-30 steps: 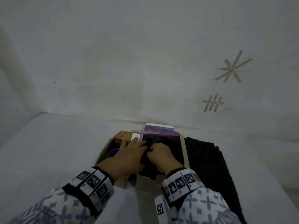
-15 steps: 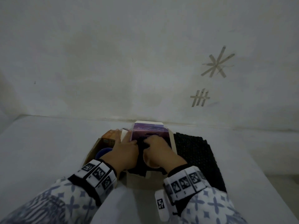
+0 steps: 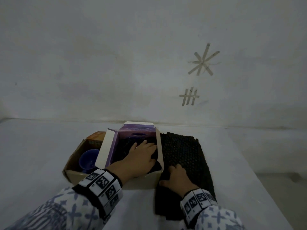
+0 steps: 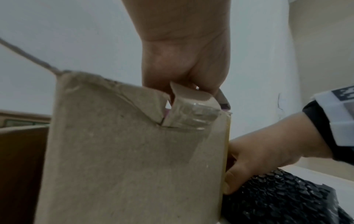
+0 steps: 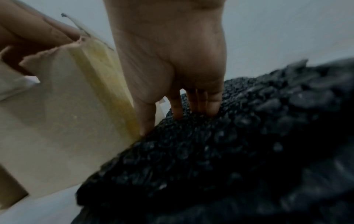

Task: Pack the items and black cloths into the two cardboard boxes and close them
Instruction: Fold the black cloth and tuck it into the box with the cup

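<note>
the light is dim, flat and bluish in all three views, with no clear source and no glare. in the head view soft shadows lie under the cardboard box [image 3: 142, 180] on the pale surface [image 3: 41, 155], and the wall edge bends near the frame's borders. the black cloth [image 5: 229, 159] smears into blur in the right wrist view, grainy at its corners. the left wrist view is softly focused, its right hand [image 4: 264, 156] blurred.

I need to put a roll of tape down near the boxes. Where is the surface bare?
Bare surface lies left of the brown box, and a strip runs behind both boxes to the wall. Right of the purple-lined box it is crowded: the black cloth lies there under the right hand.
</note>
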Demonstrator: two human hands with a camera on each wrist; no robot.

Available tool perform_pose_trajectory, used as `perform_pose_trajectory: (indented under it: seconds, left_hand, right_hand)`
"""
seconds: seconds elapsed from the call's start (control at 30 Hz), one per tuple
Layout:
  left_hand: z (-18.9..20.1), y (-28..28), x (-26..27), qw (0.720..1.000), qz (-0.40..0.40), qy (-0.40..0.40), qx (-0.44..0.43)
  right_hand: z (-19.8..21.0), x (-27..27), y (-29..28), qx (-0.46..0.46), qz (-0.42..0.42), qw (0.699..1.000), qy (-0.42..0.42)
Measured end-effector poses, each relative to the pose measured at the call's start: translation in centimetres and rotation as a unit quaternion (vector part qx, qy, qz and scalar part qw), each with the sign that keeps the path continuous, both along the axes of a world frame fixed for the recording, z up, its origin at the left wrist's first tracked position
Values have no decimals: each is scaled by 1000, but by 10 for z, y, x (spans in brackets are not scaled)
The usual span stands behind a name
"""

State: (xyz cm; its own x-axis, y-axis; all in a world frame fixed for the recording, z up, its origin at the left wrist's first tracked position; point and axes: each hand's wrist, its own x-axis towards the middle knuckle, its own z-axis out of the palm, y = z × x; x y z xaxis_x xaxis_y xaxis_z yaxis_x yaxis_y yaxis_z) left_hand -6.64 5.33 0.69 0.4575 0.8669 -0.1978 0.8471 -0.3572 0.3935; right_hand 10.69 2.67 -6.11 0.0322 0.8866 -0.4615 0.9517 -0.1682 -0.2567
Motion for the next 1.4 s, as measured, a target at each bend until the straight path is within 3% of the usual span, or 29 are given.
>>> perform_pose_trajectory:
  seconds: [0.13,0.3,0.37,0.43,0.53,0.63,0.73,0.8,0.9,0.97,1.03,1.2,1.27,1.3,1.4]
  left_hand:
    - [-2,-4,-2,1000,23,-7,-6]
    - [-1,-6,-8,996,57,-71,-10]
    - [1,-4,-10,991,78,-103,-28]
    - [5,-4,-9,986,92,-130,-52]
    - [6,-5,-6,986,76,-136,-55]
    - [2,-6,-5,989,78,-116,-44]
    - [-4,-5,-11,987,88,-121,-51]
    - [-2,-4,-16,986,96,-122,-65]
    - [8,-3,-20,979,112,-154,-70]
    - [21,-4,-18,962,132,-222,-85]
    - [30,-3,-14,929,151,-316,-117]
    - [58,-5,3,786,156,-526,-285]
    - [70,-4,-1,748,166,-572,-291]
    - [74,-1,-6,752,178,-576,-267]
    - [83,9,-31,822,211,-503,-162]
  right_hand:
    - [-12,1,-3,65,44,997,-22]
    - [2,20,17,117,-62,986,101]
    - [10,24,25,96,-69,984,132]
    - [11,18,23,52,-16,993,101]
    - [-4,3,5,4,59,998,-16]
    - [-14,-5,-4,74,81,991,-78]
    - [-14,0,2,80,32,996,-11]
    - [-2,9,9,80,-38,991,100]
    - [33,26,16,80,-188,931,303]
    - [61,35,18,131,-248,883,377]
    - [91,37,19,190,-238,863,403]
    - [147,-6,13,241,-82,865,432]
    - [158,-27,11,230,-13,880,415]
    - [162,-34,11,234,3,883,407]
    - [173,-45,16,310,25,888,340]
